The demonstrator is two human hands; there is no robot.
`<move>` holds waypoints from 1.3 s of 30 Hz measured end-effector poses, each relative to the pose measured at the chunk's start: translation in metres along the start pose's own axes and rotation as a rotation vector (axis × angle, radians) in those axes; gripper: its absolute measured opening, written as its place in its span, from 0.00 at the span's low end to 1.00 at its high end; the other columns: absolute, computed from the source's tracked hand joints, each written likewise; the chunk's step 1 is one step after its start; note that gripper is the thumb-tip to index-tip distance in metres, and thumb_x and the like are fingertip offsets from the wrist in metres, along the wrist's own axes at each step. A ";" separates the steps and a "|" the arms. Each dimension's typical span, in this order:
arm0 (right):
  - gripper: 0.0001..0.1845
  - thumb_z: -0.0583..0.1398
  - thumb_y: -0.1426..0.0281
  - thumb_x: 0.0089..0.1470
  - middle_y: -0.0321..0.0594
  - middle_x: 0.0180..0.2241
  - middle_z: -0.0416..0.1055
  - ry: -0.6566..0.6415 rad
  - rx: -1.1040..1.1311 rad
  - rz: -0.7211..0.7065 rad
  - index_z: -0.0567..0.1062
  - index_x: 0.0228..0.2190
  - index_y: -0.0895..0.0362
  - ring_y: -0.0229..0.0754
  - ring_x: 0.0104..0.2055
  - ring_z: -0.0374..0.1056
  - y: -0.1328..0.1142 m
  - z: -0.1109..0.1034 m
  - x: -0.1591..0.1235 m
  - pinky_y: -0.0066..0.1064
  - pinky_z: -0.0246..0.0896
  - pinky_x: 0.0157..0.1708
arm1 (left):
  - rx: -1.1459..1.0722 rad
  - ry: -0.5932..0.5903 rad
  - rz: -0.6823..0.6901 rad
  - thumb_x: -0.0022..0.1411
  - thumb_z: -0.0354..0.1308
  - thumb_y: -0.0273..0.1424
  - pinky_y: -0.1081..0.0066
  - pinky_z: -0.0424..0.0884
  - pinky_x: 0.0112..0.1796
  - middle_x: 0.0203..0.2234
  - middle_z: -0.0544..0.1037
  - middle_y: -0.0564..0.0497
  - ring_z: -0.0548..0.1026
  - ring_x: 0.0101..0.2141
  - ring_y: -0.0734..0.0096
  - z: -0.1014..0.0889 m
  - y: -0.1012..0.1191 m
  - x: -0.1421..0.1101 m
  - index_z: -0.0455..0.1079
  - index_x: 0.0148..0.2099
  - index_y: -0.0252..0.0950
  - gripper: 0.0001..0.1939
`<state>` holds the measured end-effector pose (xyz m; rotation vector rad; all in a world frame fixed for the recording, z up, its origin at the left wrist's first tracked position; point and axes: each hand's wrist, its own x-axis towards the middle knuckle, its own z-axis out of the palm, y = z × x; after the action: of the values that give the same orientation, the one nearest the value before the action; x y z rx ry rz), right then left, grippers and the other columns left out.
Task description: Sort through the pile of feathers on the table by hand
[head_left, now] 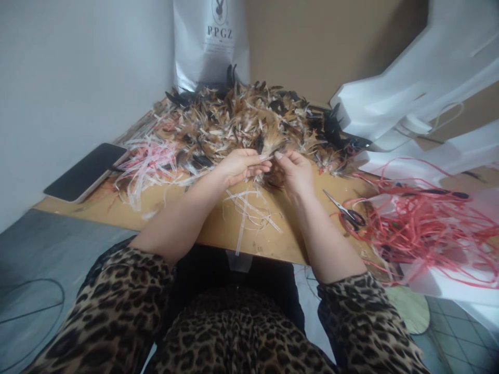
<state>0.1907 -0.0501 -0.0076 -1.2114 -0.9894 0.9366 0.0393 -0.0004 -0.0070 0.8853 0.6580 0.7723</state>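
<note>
My left hand [245, 165] pinches the base of a small bunch of brown feathers [273, 136], its tips fanned upward. Close beside it, my right hand [293, 169] has thumb and forefinger pressed together at the lower right of the same bunch; whatever sits between those fingertips is too small to name. Behind both hands spreads a large heap of brown, black and whitish feathers [234, 117]. On the table [290, 236] just below my hands lie thin clear plastic strips [249, 210].
Left of the heap are white and pink strips [150, 163] and a dark-screened phone [86, 171]. To the right lie open scissors [346, 212] beside a tangle of red strands [424, 228]. A white bag [210, 52] stands behind; white sheeting [393, 88] rises at right.
</note>
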 end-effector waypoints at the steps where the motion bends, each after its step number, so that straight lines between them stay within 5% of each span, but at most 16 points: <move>1: 0.23 0.70 0.54 0.38 0.28 0.17 0.65 -0.001 -0.001 -0.003 0.66 0.21 0.55 0.29 0.16 0.54 0.000 0.000 0.000 0.24 0.48 0.17 | -0.001 -0.006 0.000 0.60 0.62 0.21 0.81 0.72 0.27 0.26 0.81 0.45 0.79 0.24 0.78 0.000 0.000 0.000 0.72 0.33 0.26 0.04; 13: 0.21 0.71 0.58 0.38 0.30 0.22 0.72 -0.011 0.115 -0.059 0.68 0.24 0.55 0.30 0.21 0.64 0.006 0.003 0.000 0.22 0.55 0.20 | 0.114 -0.006 0.020 0.61 0.61 0.19 0.82 0.70 0.25 0.23 0.80 0.46 0.77 0.21 0.80 0.005 0.001 -0.004 0.73 0.29 0.25 0.06; 29: 0.23 0.71 0.55 0.37 0.27 0.15 0.62 0.023 0.111 -0.047 0.67 0.21 0.56 0.29 0.17 0.52 0.012 0.005 0.001 0.24 0.46 0.18 | 0.296 0.031 0.174 0.59 0.61 0.21 0.79 0.70 0.24 0.22 0.79 0.48 0.76 0.20 0.79 0.009 -0.006 -0.001 0.73 0.27 0.27 0.08; 39: 0.21 0.71 0.57 0.36 0.27 0.14 0.62 -0.028 0.146 0.002 0.67 0.20 0.55 0.29 0.17 0.53 0.014 0.006 0.001 0.24 0.45 0.18 | 0.288 0.046 0.123 0.58 0.63 0.22 0.78 0.70 0.25 0.23 0.80 0.48 0.76 0.22 0.78 0.009 -0.007 -0.002 0.73 0.27 0.27 0.07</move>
<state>0.1851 -0.0458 -0.0205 -1.0794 -0.9257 1.0119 0.0470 -0.0084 -0.0081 1.1821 0.7730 0.8216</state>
